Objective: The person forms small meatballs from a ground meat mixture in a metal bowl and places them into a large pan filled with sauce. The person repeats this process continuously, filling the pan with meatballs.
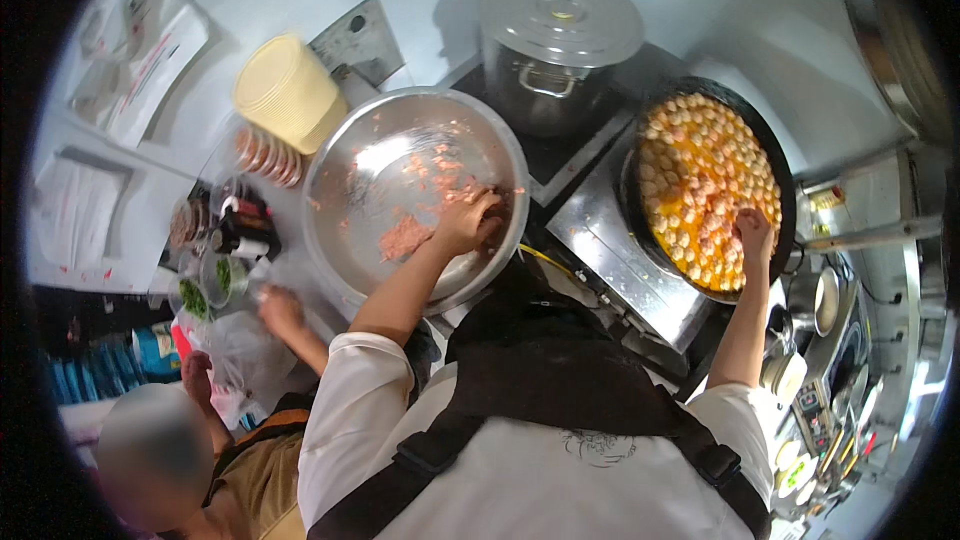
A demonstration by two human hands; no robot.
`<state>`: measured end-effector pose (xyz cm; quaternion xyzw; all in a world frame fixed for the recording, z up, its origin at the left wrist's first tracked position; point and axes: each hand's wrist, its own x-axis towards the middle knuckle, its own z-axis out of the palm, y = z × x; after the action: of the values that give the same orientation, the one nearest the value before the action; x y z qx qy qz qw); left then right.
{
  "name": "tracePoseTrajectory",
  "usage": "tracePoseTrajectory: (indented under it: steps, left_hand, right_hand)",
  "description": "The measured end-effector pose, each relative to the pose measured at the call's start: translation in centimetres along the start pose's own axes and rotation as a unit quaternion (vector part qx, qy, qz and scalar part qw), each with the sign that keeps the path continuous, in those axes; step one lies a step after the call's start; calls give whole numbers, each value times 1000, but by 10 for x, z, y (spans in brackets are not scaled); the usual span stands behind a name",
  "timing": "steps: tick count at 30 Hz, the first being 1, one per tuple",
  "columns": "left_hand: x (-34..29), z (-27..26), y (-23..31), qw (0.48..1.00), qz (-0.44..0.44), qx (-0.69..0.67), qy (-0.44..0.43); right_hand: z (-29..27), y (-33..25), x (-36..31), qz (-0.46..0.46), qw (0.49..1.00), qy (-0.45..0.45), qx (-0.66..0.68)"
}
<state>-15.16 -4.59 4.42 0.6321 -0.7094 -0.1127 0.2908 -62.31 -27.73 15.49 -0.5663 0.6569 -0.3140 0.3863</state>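
Observation:
My left hand (469,223) is inside a wide steel bowl (345,150), by its right wall, fingers curled round minced meat that they mostly hide. A mound of pink minced meat (404,239) lies on the bowl's bottom beside my wrist, with smears of it up the walls. To the right, my right hand (755,232) is low over the right part of a black wok (789,180), its fingers pinched together; whatever they hold is hidden. Many pale meatballs (690,120) crowd the orange oil in the wok, the pinker ones near the middle.
A lidded steel pot (545,80) stands behind, between bowl and wok. The wok sits on a metal stove (600,240). Left of the bowl are cream tubs (290,90), a dark bottle (245,230) and cups of chopped greens (195,297). Another person's hand (282,312) reaches in nearby.

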Motion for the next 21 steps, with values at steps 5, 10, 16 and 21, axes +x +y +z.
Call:
tracePoseTrajectory:
  steps: [5,10,16,21]
  left_hand:
    - [-4,7,-23,991,26,127,-19]
    - [-15,17,-50,968,14,231,97]
    - [2,9,-51,979,-196,-3,55]
    - [21,-51,-6,737,-358,-556,140]
  right_hand:
    - [-34,27,40,-5,994,1,108]
    - [-66,5,32,15,994,61,87]
    - [-47,-27,-23,-73,989,36,121]
    - [10,-46,-68,-113,983,-73,128]
